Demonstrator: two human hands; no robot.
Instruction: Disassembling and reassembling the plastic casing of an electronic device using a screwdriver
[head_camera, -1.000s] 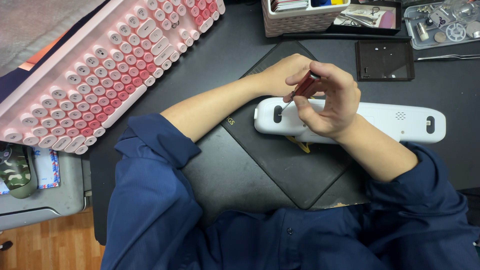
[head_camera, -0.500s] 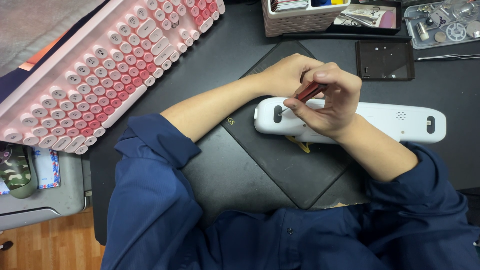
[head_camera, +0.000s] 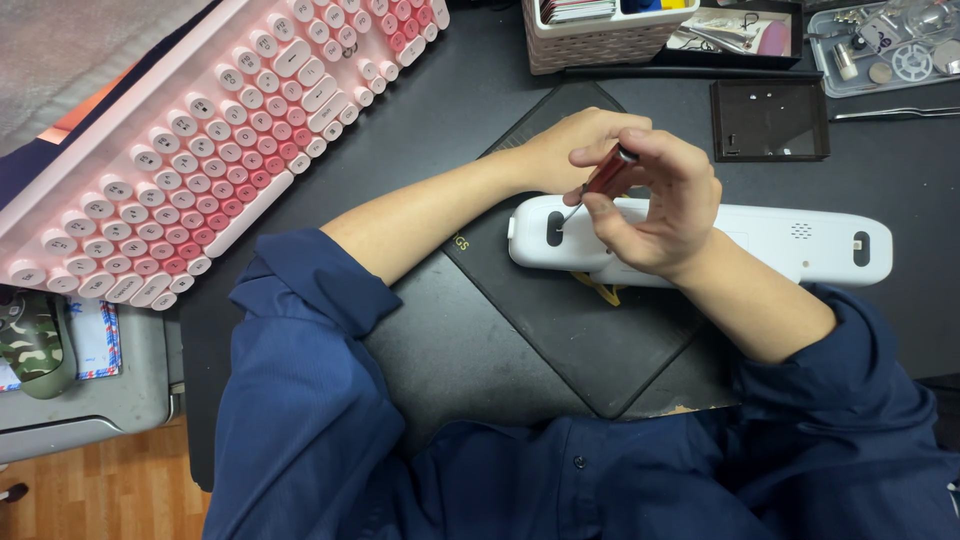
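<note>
I sit at a dark desk (head_camera: 430, 130) under even light. Wooden floor (head_camera: 90, 490) shows down past my left elbow, beside a grey cabinet top (head_camera: 90, 390).

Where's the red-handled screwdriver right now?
The red-handled screwdriver is centre-right in the head view, pinched in the right hand, its tip at the left end of the white device.

The right hand (head_camera: 655, 205) curled inward with fingers pinched closed, wrist bent, forearm angling in from the lower right, while the left hand (head_camera: 570, 150) lay just behind it, forearm bare below a rolled sleeve.
</note>
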